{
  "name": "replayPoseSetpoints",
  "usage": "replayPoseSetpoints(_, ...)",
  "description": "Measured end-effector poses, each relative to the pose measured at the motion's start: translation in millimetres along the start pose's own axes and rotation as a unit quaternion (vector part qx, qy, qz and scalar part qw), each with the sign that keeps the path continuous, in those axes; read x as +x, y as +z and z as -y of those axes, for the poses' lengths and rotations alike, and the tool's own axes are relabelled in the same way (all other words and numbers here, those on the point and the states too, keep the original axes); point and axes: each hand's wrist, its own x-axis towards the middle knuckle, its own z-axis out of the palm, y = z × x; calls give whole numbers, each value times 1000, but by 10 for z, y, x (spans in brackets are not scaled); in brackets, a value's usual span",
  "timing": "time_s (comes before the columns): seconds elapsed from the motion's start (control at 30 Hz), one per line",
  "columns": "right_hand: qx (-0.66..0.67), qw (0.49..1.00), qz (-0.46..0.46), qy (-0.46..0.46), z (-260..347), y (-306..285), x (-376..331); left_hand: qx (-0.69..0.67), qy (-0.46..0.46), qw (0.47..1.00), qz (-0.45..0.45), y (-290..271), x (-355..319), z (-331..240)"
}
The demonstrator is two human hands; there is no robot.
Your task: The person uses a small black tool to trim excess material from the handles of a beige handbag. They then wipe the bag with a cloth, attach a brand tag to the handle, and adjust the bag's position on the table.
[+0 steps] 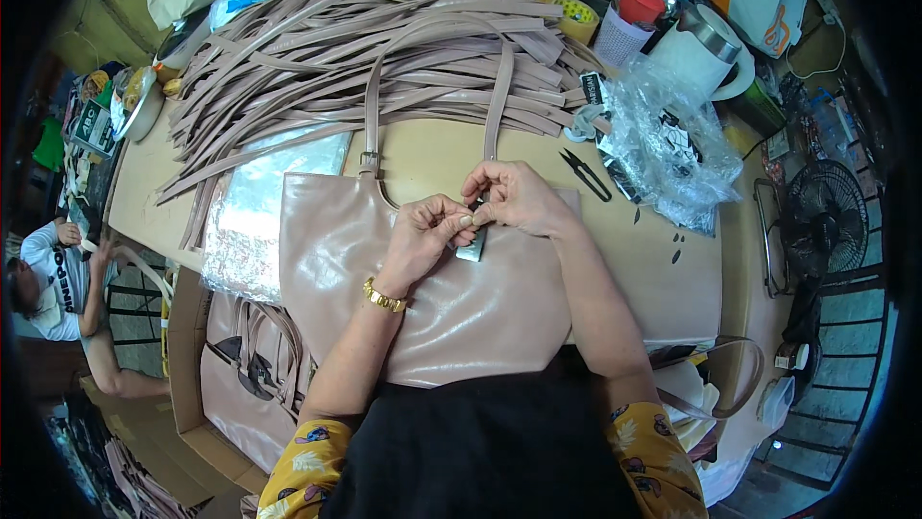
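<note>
A pale pink leather tote bag [336, 269] lies flat on the table in front of me, its handle [371, 106] looping up toward the far side. My left hand [427, 231] and my right hand [514, 194] meet at the bag's top edge, beside the right end of the handle. Both pinch a small silvery tag [473, 245] that hangs down over the bag's front. A gold bracelet [383, 297] sits on my left wrist.
A big heap of pink leather straps [317, 39] covers the far table. Black snips [583, 171] and a crumpled clear plastic bag [672, 135] lie to the right, a silvery sheet [254, 221] to the left. A box of finished bags [250, 375] stands lower left, near a seated person [58, 279].
</note>
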Motion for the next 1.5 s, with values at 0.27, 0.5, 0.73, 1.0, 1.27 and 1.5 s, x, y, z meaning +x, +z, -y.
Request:
replayPoseSetpoints(0.27,-218,970,-38,-96,82,59,-305,263,-4,965,-3,22,-389,-402)
replayPoseSetpoints(0.5,-400,836,-370,62,-131,-106,-1220,440,43,817,-371,-1628,-641,-502)
replayPoseSetpoints(0.73,-293,848,-415,-154,192,-636,-525,341,234,825,-385,-1846,139,-1040)
replayPoseSetpoints(1.0,-145,955,-258,19,244,-779,-1316,318,64,945,-36,-1987,-1077,-901)
replayPoseSetpoints(1.27,-2,980,-192,-42,-156,-3,-1239,231,88,967,-62,-1700,-1070,-597)
replayPoseSetpoints(1.5,83,974,-204,-49,-223,-89,-1286,130,101,982,-91,-1628,-1132,-525)
